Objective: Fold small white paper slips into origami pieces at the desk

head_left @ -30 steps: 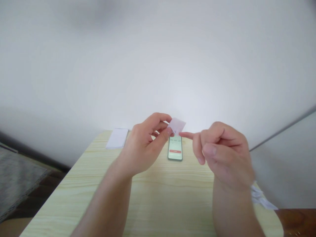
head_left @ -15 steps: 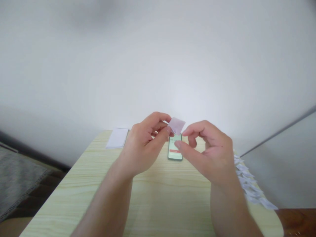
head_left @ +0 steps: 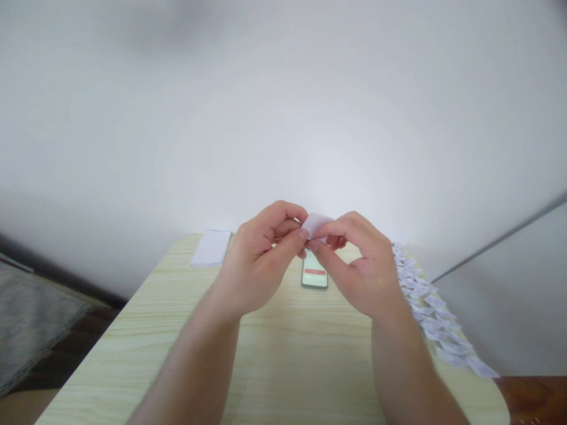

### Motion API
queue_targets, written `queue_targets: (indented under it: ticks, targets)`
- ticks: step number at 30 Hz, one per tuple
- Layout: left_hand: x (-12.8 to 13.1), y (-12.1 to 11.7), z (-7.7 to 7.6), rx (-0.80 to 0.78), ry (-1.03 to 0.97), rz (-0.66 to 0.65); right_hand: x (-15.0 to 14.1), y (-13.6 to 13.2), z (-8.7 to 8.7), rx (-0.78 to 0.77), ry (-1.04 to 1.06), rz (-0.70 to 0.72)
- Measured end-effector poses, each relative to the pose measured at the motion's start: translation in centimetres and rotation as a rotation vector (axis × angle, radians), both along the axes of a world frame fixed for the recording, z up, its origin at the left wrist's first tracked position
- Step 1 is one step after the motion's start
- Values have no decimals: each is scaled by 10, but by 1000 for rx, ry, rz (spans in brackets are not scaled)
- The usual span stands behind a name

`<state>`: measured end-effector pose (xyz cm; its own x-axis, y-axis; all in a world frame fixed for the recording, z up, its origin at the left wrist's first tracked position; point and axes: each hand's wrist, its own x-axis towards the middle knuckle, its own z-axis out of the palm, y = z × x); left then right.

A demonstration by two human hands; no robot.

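A small folded piece of white paper (head_left: 315, 222) is held up above the table, between my two hands. My left hand (head_left: 266, 260) pinches its left side with thumb and fingers. From the right, my right hand (head_left: 361, 262) closes thumb and forefinger on the paper's lower right part, covering some of it. Below the hands a phone (head_left: 315, 278) with a lit screen and a red bar lies on the table; its upper end is hidden by my fingers.
On the pale wood-grain table (head_left: 301, 354), a stack of white paper (head_left: 211, 248) lies at the back left. Many folded paper pieces (head_left: 436, 313) overlap along the right edge. A white wall (head_left: 283, 118) rises behind the table.
My right hand has moved left and its fingers have closed on the paper. My left hand has stayed almost still, and more of the folded pieces at the right now show.
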<state>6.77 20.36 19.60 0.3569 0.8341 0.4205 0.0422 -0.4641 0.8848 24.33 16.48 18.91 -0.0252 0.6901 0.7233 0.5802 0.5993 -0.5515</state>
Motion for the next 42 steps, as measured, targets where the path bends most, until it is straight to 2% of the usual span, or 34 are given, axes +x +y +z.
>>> queue_targets:
  ticks: [7, 17, 22, 27, 31, 36, 42]
  targets:
    - [2, -2, -2, 40, -4, 8, -1, -2, 0, -20, 60, -36]
    - [6, -3, -3, 174, 75, 107, -1, 1, 0, -87, 83, -37]
    - [5, -2, -3, 152, 75, 108, -3, 2, -2, -121, 168, -43]
    - [6, -2, -3, 74, -23, 49, -3, 5, -5, -200, 345, -58]
    - [5, -1, -4, 33, -72, 1, 1, 4, -3, -300, 305, 30]
    - [3, 0, -3, 18, -77, -8, 2, 1, 0, -281, 277, 27]
    - [3, 0, -1, -28, -86, -53, 4, -1, 0, -331, 346, 111]
